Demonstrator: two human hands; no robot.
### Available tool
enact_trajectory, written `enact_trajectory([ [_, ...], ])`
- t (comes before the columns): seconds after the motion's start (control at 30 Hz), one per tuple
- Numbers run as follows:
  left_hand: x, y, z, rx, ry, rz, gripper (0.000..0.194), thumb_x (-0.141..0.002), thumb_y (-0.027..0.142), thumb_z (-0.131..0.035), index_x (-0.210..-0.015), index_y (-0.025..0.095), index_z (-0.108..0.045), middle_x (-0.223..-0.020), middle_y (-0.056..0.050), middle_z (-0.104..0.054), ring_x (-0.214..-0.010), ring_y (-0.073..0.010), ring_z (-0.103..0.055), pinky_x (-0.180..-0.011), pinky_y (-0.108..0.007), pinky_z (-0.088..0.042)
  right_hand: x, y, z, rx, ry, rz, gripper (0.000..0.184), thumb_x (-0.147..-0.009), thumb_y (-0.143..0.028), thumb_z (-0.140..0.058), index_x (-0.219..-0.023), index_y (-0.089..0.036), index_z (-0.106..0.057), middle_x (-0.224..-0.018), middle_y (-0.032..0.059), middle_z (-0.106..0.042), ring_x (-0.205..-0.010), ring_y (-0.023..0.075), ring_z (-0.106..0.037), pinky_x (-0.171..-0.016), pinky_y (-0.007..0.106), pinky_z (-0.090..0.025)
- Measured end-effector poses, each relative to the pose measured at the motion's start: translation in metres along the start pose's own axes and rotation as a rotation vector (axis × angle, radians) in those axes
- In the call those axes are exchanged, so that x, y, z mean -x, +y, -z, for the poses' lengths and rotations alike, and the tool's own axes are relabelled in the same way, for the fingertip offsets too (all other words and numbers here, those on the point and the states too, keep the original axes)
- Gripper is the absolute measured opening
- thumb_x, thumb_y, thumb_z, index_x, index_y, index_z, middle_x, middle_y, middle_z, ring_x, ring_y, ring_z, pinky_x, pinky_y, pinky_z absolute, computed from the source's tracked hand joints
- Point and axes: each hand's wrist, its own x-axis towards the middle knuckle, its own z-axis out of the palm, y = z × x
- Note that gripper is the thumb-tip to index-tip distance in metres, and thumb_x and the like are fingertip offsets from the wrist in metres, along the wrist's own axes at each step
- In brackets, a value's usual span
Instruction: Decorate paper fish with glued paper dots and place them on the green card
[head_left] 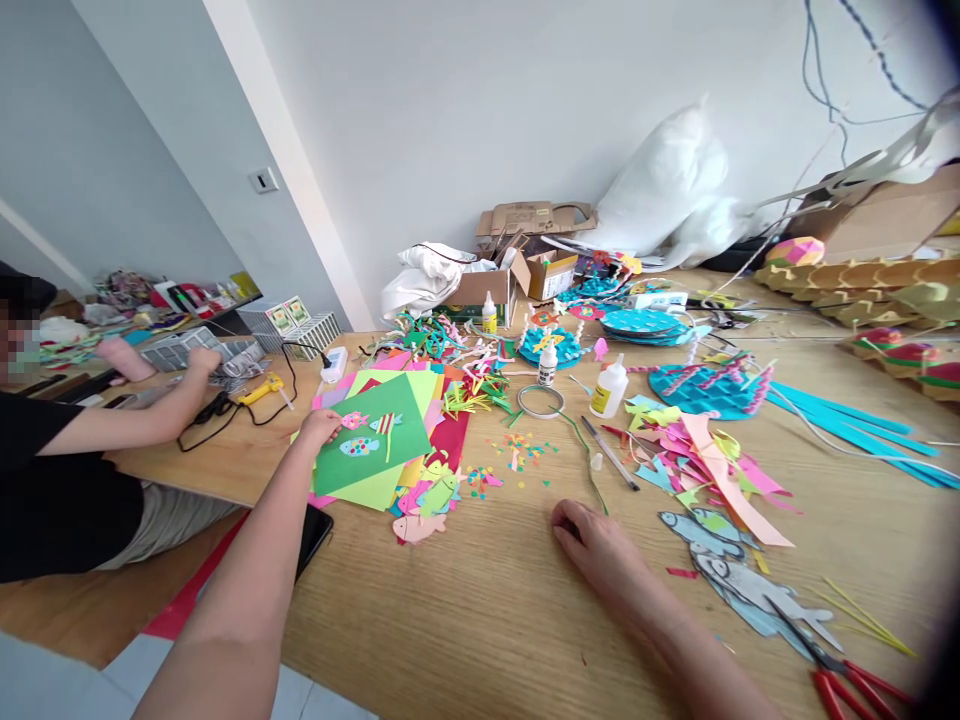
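Observation:
My left hand (pixel 322 426) reaches over the left edge of a green paper sheet (pixel 401 400). Its fingers are closed at the tail of a small pink paper fish (pixel 355 421). Also on that sheet are a striped paper fish (pixel 386 424) with a thin green strip hanging below it, and a pale blue dotted fish (pixel 360 447). My right hand (pixel 581 532) rests on the wooden table with its fingers curled in; whatever may be inside them is hidden. A thin green stem (pixel 589 462) runs down to this hand's knuckles.
Cut paper fish (pixel 420 527) lie below the paper stack. A tape roll (pixel 541 401), glue bottle (pixel 609 386), pen (pixel 611 455) and paper scraps (pixel 701 450) lie beyond my right hand. Red-handled scissors (pixel 832 665) rest at lower right. At left, another person's arm (pixel 142 415) reaches over the table.

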Motion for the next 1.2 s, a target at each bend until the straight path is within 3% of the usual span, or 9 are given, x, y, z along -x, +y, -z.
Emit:
enact_trajectory([
  [0.1,0.0,-0.001,0.002,-0.102,0.027,-0.012,0.029,-0.082,0.03,-0.047,-0.106,0.013,-0.048,-0.105,-0.008,-0.051,-0.09,-0.018,-0.053,-0.075,-0.037,-0.046,0.001,-0.001,0.001,0.003,0.0,0.004,0.014,-0.071,-0.016,-0.037,-0.072,-0.019,-0.051,-0.074,0.0026,-0.059,-0.069,0.0142,-0.053,-0.061,0.023,-0.035],
  [0.23,0.003,0.004,0.013,-0.225,0.146,-0.094,0.022,-0.07,0.019,-0.057,-0.091,0.013,-0.057,-0.091,-0.01,-0.059,-0.088,-0.0263,-0.054,-0.071,-0.035,-0.044,0.002,-0.003,0.003,-0.001,0.002,0.008,0.014,-0.072,-0.016,-0.037,-0.072,-0.019,-0.051,-0.075,0.0025,-0.06,-0.07,0.014,-0.053,-0.061,0.023,-0.034],
  [0.3,0.009,0.014,0.019,-0.26,0.211,-0.171,0.025,-0.067,0.016,-0.056,-0.092,0.014,-0.057,-0.091,-0.011,-0.06,-0.091,-0.0282,-0.053,-0.072,-0.034,-0.042,0.002,-0.004,0.004,-0.004,0.005,0.013,0.014,-0.072,-0.016,-0.038,-0.072,-0.019,-0.051,-0.075,0.0023,-0.06,-0.07,0.0138,-0.053,-0.062,0.023,-0.035],
  [0.4,0.032,0.04,0.023,-0.275,0.255,-0.322,0.026,-0.07,0.017,-0.049,-0.094,0.014,-0.057,-0.092,-0.009,-0.06,-0.09,-0.0242,-0.053,-0.073,-0.031,-0.04,0.002,-0.003,0.003,0.003,0.012,0.03,0.014,-0.072,-0.016,-0.038,-0.071,-0.019,-0.051,-0.074,0.0022,-0.059,-0.07,0.0138,-0.053,-0.062,0.023,-0.035],
  [0.5,0.076,0.069,0.014,-0.253,0.16,-0.496,0.023,-0.072,0.028,-0.047,-0.09,0.019,-0.059,-0.084,-0.001,-0.062,-0.077,-0.0159,-0.056,-0.067,-0.023,-0.04,0.003,-0.003,0.001,0.004,0.027,0.055,0.014,-0.073,-0.017,-0.038,-0.07,-0.019,-0.051,-0.073,0.0024,-0.059,-0.069,0.0139,-0.053,-0.062,0.023,-0.036],
  [0.6,0.128,0.088,-0.005,-0.244,-0.174,-0.801,0.023,-0.074,0.032,-0.044,-0.089,0.021,-0.059,-0.082,0.001,-0.062,-0.071,-0.0131,-0.055,-0.06,-0.02,-0.039,0.005,-0.005,0.0,-0.021,0.064,0.111,0.015,-0.074,-0.016,-0.036,-0.072,-0.019,-0.05,-0.073,0.002,-0.058,-0.068,0.0134,-0.052,-0.061,0.023,-0.036],
  [0.7,0.161,0.087,-0.03,-0.336,-0.41,-0.896,0.021,-0.073,0.025,-0.046,-0.089,0.02,-0.058,-0.082,0.0,-0.061,-0.073,-0.0134,-0.054,-0.062,-0.02,-0.038,0.008,-0.008,0.0,-0.044,0.102,0.175,0.017,-0.075,-0.015,-0.034,-0.074,-0.019,-0.05,-0.073,0.0018,-0.057,-0.068,0.0131,-0.052,-0.061,0.023,-0.036],
  [0.93,0.159,0.063,-0.077,-0.439,-0.307,-0.85,0.036,-0.067,0.014,-0.049,-0.103,0.022,-0.049,-0.106,-0.005,-0.05,-0.094,-0.0186,-0.05,-0.078,-0.025,-0.037,0.009,-0.011,0.0,-0.009,0.054,0.19,0.02,-0.077,-0.015,-0.032,-0.075,-0.019,-0.051,-0.074,0.003,-0.057,-0.068,0.0136,-0.052,-0.062,0.024,-0.037],
  [1.2,0.155,0.066,-0.085,-0.441,-0.331,-0.868,0.028,-0.066,0.015,-0.051,-0.093,0.02,-0.048,-0.096,-0.004,-0.047,-0.089,-0.0172,-0.048,-0.074,-0.025,-0.037,0.011,-0.016,0.002,0.003,0.017,0.181,0.019,-0.076,-0.015,-0.034,-0.073,-0.019,-0.052,-0.073,0.0023,-0.057,-0.067,0.0129,-0.051,-0.062,0.023,-0.036],
])
